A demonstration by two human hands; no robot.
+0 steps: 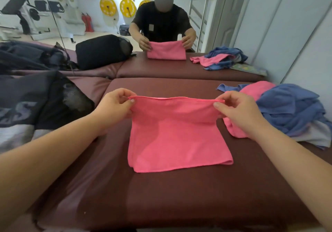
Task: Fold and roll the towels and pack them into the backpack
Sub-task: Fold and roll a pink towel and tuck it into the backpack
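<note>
A pink towel (176, 134), folded double, lies partly on the dark red padded bench (179, 195). Its far edge is lifted off the surface. My left hand (115, 106) pinches the far left corner and my right hand (237, 109) pinches the far right corner. The near folded edge rests flat on the bench. A black backpack (45, 102) with a mesh pocket lies at the left, beside my left forearm.
A heap of blue and pink towels (287, 111) sits at the right. Behind the bench a mirror reflects me, the pink towel, the backpack and the heap. A white wall stands at the right.
</note>
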